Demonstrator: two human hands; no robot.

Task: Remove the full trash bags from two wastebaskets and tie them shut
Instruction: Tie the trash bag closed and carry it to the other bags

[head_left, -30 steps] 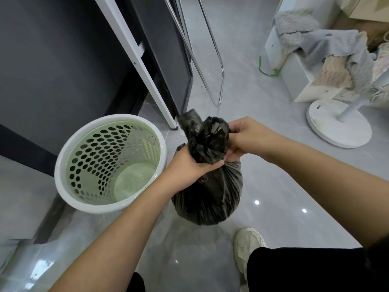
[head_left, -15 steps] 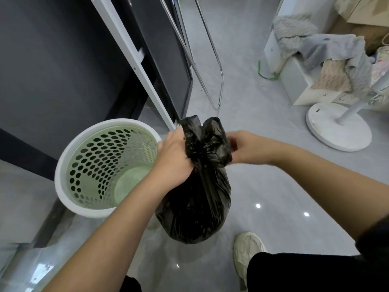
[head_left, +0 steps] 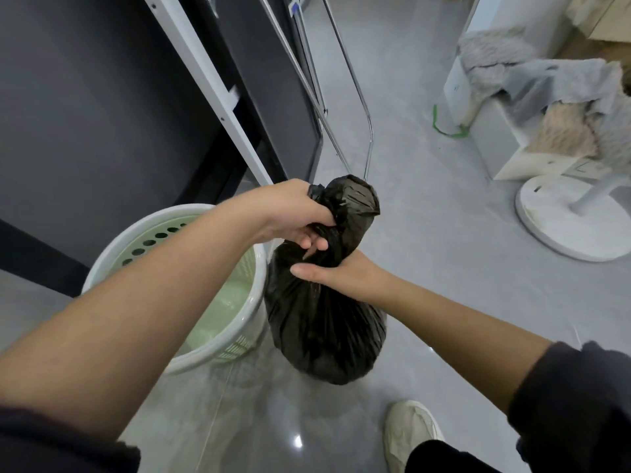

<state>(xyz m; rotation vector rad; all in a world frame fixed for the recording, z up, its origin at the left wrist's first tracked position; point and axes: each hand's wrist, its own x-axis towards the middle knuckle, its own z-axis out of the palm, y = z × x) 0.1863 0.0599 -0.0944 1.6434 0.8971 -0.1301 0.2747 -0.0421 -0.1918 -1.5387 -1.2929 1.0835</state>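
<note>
Here, one black trash bag [head_left: 324,322] is out of the green-and-white wastebasket [head_left: 239,322] and hangs just beside it, above the grey floor [head_left: 444,285]. The left hand [head_left: 293,213] clenches the gathered top; the right hand [head_left: 338,273] is closed around the neck below. The knot appears unfinished. The basket looks unlined. No second basket is in view, so that bag presumably remains.

Soft even light; ceiling-lamp glare on floor [head_left: 297,440]; wide-angle edge bending.
</note>
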